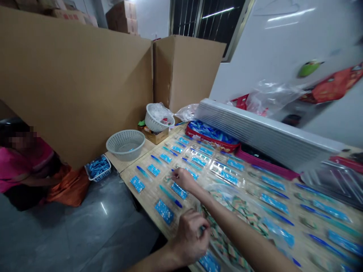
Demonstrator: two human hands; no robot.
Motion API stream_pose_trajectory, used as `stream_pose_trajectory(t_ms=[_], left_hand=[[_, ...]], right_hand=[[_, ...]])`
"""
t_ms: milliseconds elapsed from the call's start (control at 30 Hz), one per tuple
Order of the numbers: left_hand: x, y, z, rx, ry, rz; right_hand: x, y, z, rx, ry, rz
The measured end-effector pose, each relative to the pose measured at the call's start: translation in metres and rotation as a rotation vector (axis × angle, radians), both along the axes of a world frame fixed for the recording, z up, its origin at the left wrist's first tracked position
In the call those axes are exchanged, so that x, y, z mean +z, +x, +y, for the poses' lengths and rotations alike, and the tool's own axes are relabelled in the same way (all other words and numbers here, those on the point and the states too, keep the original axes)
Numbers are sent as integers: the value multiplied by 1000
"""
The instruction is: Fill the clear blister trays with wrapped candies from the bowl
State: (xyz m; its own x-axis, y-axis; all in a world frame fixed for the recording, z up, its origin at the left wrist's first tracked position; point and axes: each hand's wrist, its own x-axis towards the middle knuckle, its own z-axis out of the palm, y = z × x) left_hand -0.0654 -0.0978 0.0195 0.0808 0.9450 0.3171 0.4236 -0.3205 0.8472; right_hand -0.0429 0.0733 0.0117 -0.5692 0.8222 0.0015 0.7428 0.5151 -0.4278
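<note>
Our right hand (183,179) is just above a flat blue spotted packet (179,191) slanting toward lower right. Its fingers and our left hand's (190,235) curl; we can't tell what's gripped.

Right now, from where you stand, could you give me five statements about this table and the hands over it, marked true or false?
1. The right hand reaches farther over the table than the left hand. True.
2. The blue packets lie stacked in one pile. False: the blue packets are mostly spread out, many beside pen-shaped items.
3. The red container holds blue items. True.
4. The person in pink stands at the picture's right edge. False: the person in pink is low at the left, by an orange sack.
5. A gray perforated basket stands near a table corner. True.
</note>
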Motion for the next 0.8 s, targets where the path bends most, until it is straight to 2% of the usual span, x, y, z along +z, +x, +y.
stream_pose_trajectory(t_ms=[100,200,467,700,800], left_hand=[[-4,-7,-1,24,-7,-27],[-9,-13,1,42,-17,-51],[-15,-18,4,48,-33,-86],[-22,-14,9,101,67,-97],[-18,-14,8,100,88,-93]], right_hand=[[-15,-17,8,-28,22,-54],[-20,-23,10,2,35,-76],[-13,-25,5,188,42,-11],[-19,-24,2,184,67,63],[-11,-21,-2,177,59,114]])
